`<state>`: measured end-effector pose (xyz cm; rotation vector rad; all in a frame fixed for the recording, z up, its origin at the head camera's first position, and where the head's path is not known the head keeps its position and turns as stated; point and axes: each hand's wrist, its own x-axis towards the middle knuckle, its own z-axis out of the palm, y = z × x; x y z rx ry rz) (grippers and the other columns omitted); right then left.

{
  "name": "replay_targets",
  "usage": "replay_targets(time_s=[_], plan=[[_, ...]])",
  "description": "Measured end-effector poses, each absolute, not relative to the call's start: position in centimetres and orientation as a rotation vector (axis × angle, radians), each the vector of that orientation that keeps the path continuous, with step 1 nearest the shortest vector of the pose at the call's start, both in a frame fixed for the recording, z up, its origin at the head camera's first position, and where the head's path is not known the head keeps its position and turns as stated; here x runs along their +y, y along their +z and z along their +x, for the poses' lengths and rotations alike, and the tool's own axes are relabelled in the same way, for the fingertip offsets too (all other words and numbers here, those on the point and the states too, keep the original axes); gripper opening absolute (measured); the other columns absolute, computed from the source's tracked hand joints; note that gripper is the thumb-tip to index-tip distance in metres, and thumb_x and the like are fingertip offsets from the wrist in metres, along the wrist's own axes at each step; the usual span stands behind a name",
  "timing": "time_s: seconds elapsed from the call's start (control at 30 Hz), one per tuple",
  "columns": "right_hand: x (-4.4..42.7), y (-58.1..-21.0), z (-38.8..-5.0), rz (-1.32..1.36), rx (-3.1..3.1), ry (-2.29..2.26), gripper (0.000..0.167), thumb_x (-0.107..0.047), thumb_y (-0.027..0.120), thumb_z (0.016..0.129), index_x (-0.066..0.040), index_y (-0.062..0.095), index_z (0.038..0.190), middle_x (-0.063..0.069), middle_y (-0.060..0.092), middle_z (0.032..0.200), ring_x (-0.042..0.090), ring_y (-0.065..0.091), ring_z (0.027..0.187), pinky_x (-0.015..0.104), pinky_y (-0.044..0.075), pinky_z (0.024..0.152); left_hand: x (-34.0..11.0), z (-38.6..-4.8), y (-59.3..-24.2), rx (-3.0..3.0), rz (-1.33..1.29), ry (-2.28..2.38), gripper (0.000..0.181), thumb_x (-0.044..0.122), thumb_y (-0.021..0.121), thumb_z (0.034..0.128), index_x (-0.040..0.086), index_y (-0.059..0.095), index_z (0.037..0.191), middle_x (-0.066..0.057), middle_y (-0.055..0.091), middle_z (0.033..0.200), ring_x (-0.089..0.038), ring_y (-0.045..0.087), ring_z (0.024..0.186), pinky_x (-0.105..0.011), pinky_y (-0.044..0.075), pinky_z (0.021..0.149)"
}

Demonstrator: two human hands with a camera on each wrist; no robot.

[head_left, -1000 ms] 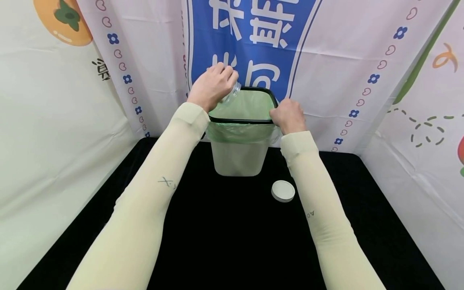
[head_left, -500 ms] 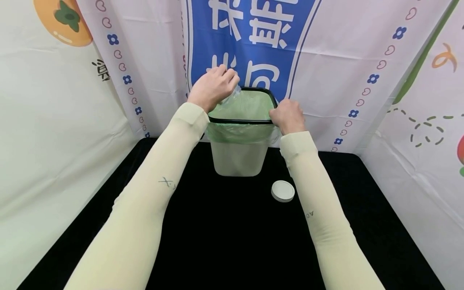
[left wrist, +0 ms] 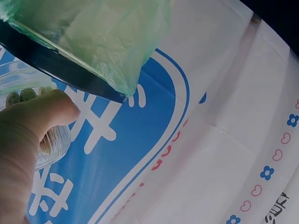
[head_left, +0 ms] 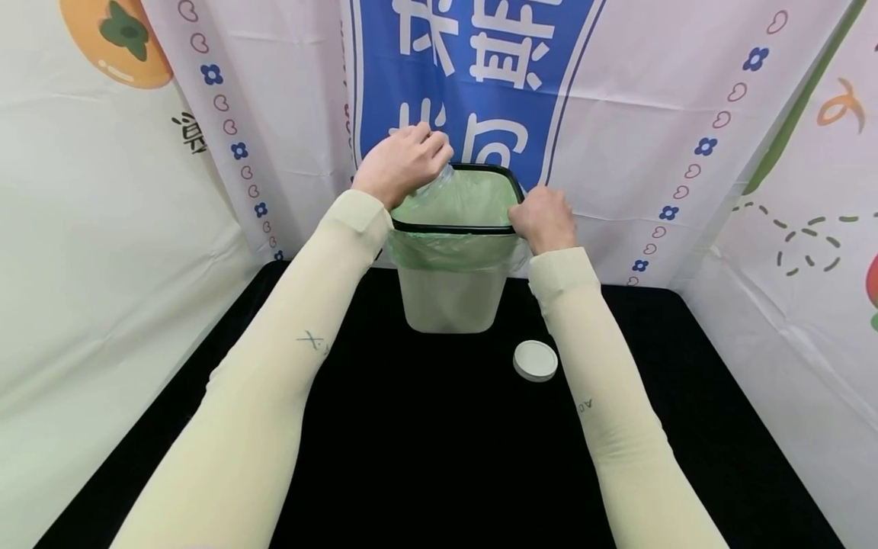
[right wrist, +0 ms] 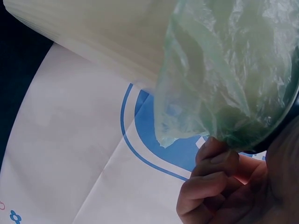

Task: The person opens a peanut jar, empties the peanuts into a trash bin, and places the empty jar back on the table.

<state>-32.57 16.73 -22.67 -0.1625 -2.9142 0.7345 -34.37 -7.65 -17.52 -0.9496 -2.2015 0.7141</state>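
A pale translucent trash can [head_left: 449,301] stands at the table's far side, lined with a green plastic bag [head_left: 456,252] and topped by a black rim [head_left: 453,229]. Over its left side my left hand [head_left: 406,162] grips a clear jar [left wrist: 57,144], tilted with its mouth toward the bin. Roundish brown shapes show through the jar's wall; I cannot tell whether they are contents or fingers. At the right corner of the rim, my right hand [head_left: 545,217] holds the bin's edge, its curled fingers [right wrist: 203,189] beside the bag's overhang.
A white round lid [head_left: 535,361] lies on the black tabletop [head_left: 425,442], left of the right forearm. Printed cloth walls [head_left: 638,99] enclose the table at the back and both sides.
The jar in my left hand has dipped slightly lower over the bin, so less of it shows. My right hand stays at the rim, and the lid lies where it was.
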Motion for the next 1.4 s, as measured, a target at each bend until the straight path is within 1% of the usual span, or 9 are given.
replay_targets(time_s=[0.13, 0.27, 0.47, 0.57, 0.7, 0.93, 1.07, 1.3, 1.4], plan=[[16.72, -22.67, -32.54, -0.16, -2.919, 0.734, 0.023, -0.019, 0.045, 0.097, -0.012, 0.048, 0.076, 0.018, 0.061, 0.101, 0.034, 0.058, 0.086, 0.038, 0.046, 0.06, -7.7, -34.51, -17.56, -2.153, -0.966, 0.728, 0.033, -0.021, 0.057, 0.0934, -0.007, 0.057, 0.123, -0.021, 0.064, 0.13, -0.039, 0.063, 0.116, -0.042, 0.057, 0.105], [16.73, -22.66, -32.48, -0.16, -2.921, 0.727, 0.023, -0.019, 0.045, 0.098, -0.012, 0.049, 0.076, 0.019, 0.062, 0.103, 0.034, 0.058, 0.088, 0.039, 0.047, 0.061, -7.68, -34.62, -17.55, -2.121, -0.978, 0.73, 0.03, -0.021, 0.053, 0.0975, -0.006, 0.059, 0.123, -0.021, 0.066, 0.126, -0.037, 0.064, 0.113, -0.041, 0.057, 0.105], [16.74, -22.59, -32.38, -0.157, -2.922, 0.725, 0.023, -0.019, 0.045, 0.098, -0.012, 0.05, 0.078, 0.021, 0.063, 0.109, 0.036, 0.058, 0.092, 0.041, 0.049, 0.066, -7.74, -34.63, -17.46, -2.098, -0.997, 0.762, 0.029, -0.021, 0.049, 0.0996, -0.005, 0.059, 0.122, -0.02, 0.065, 0.122, -0.036, 0.064, 0.111, -0.04, 0.057, 0.105], [16.73, -22.56, -32.34, -0.161, -2.923, 0.731, 0.022, -0.019, 0.045, 0.098, -0.012, 0.049, 0.078, 0.021, 0.063, 0.109, 0.036, 0.058, 0.092, 0.041, 0.049, 0.066, -7.79, -34.64, -17.49, -2.073, -1.006, 0.767, 0.027, -0.02, 0.048, 0.1002, -0.005, 0.059, 0.12, -0.02, 0.066, 0.119, -0.036, 0.064, 0.11, -0.04, 0.057, 0.104], [16.69, -22.59, -32.34, -0.163, -2.924, 0.74, 0.021, -0.02, 0.045, 0.098, -0.012, 0.048, 0.079, 0.021, 0.063, 0.108, 0.036, 0.058, 0.092, 0.041, 0.048, 0.064, -7.84, -34.64, -17.53, -2.063, -1.015, 0.763, 0.026, -0.02, 0.049, 0.1002, -0.004, 0.059, 0.119, -0.02, 0.066, 0.119, -0.035, 0.064, 0.11, -0.04, 0.057, 0.104], [16.72, -22.58, -32.28, -0.16, -2.918, 0.737, 0.02, -0.02, 0.045, 0.098, -0.011, 0.05, 0.08, 0.022, 0.063, 0.11, 0.036, 0.058, 0.093, 0.041, 0.048, 0.065, -7.47, -34.72, -17.45, -2.057, -1.055, 0.762, 0.027, -0.019, 0.051, 0.0999, -0.005, 0.059, 0.121, -0.02, 0.066, 0.123, -0.036, 0.062, 0.113, -0.039, 0.055, 0.108], [16.75, -22.64, -32.34, -0.16, -2.915, 0.737, 0.021, -0.019, 0.045, 0.098, -0.012, 0.05, 0.079, 0.021, 0.062, 0.108, 0.035, 0.058, 0.091, 0.041, 0.048, 0.065, -7.36, -34.74, -17.43, -2.055, -1.076, 0.773, 0.025, -0.018, 0.049, 0.1017, -0.005, 0.059, 0.121, -0.02, 0.066, 0.122, -0.036, 0.062, 0.112, -0.039, 0.055, 0.107], [16.71, -22.66, -32.49, -0.16, -2.916, 0.739, 0.023, -0.018, 0.045, 0.097, -0.013, 0.047, 0.075, 0.017, 0.06, 0.097, 0.033, 0.058, 0.085, 0.038, 0.045, 0.059, -7.39, -34.77, -17.36, -2.057, -1.079, 0.786, 0.025, -0.018, 0.047, 0.103, -0.006, 0.058, 0.122, -0.019, 0.065, 0.121, -0.035, 0.061, 0.111, -0.039, 0.055, 0.105], [16.7, -22.69, -32.51, -0.159, -2.916, 0.737, 0.023, -0.018, 0.045, 0.097, -0.013, 0.047, 0.074, 0.017, 0.06, 0.096, 0.033, 0.058, 0.085, 0.038, 0.045, 0.059, -7.4, -34.81, -17.32, -2.046, -1.083, 0.788, 0.024, -0.017, 0.046, 0.104, -0.006, 0.058, 0.121, -0.019, 0.065, 0.12, -0.035, 0.06, 0.109, -0.038, 0.055, 0.103]])
